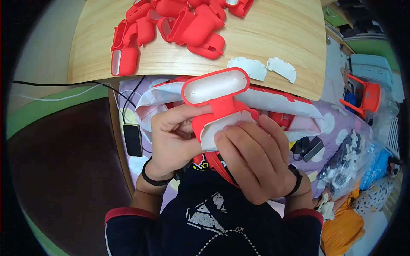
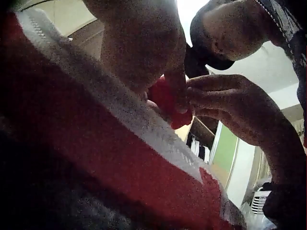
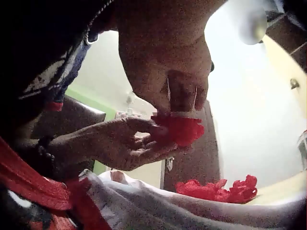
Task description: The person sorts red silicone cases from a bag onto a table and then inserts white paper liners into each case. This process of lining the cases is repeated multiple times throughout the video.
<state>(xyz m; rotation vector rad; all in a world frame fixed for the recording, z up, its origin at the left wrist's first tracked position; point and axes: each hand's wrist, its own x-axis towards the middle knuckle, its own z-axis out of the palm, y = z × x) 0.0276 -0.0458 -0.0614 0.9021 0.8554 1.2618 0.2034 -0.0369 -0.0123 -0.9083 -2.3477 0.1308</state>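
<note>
A red case with a white-lined lid flipped up is held above the lap in the head view. My left hand grips its left side, thumb and fingers around it. The fingers of my right hand lie on a white piece at the case's front; its thumb is hidden. In the right wrist view the red case sits between both hands, and in the left wrist view part of the red case shows between the fingers.
Many red cases lie piled on the wooden table. Two torn white pieces rest near its front edge. Below is an open white bag holding red items. A phone lies at the left, a red stool stands right.
</note>
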